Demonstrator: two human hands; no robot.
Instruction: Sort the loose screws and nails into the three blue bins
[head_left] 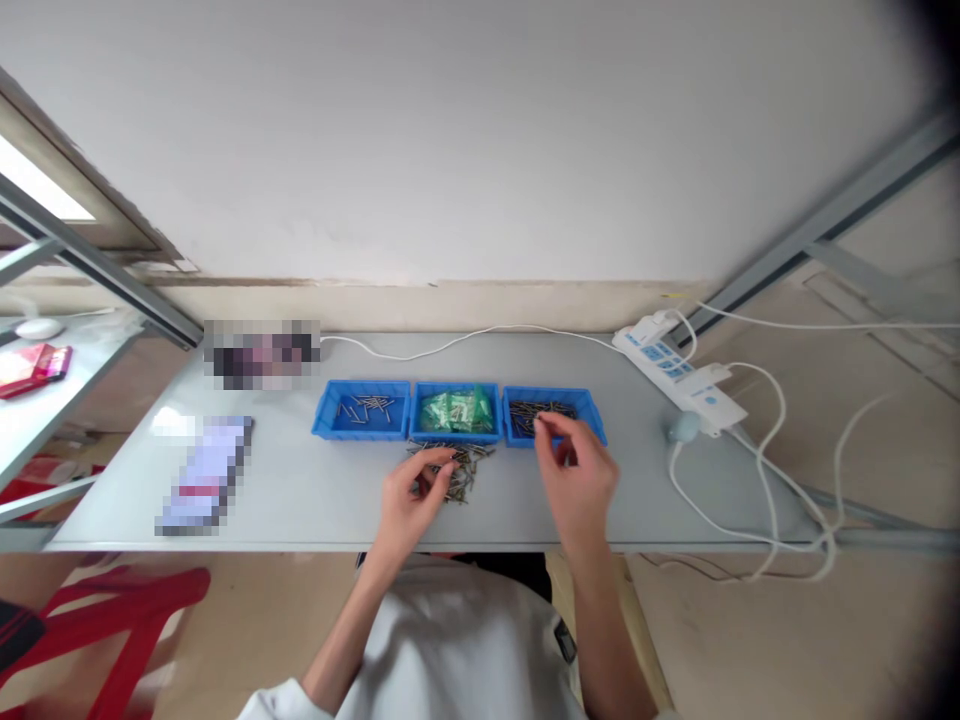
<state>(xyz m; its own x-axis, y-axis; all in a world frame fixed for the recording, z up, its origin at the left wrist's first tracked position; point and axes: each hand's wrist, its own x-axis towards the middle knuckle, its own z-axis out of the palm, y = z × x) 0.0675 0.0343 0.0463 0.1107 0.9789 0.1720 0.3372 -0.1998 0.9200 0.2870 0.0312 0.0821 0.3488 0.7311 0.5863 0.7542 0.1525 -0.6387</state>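
Observation:
My left hand (pixel 415 492) is over a loose pile of screws (pixel 466 478) on the table, in front of the middle bin. Its thumb and forefinger are closed in a pinch; what lies between them, if anything, is too small to name. My right hand (pixel 579 474) hangs at the front of the right blue bin (pixel 592 412), fingertips pinched over the dark screws (pixel 529 413) inside. I cannot make out anything in that pinch. The middle blue bin (pixel 454 437) holds green-and-clear plastic packets (pixel 456 409). Several thin silvery screws (pixel 373 405) lie in the left blue bin (pixel 330 425).
A white power strip (pixel 679 375) with plugs and looping white cables (pixel 780 420) occupies the table's right side. To the left lie a blurred phone-like object (pixel 204 475) and a blurred dark item (pixel 262 355). A red stool (pixel 127 620) stands at lower left, below the grey table (pixel 300 500).

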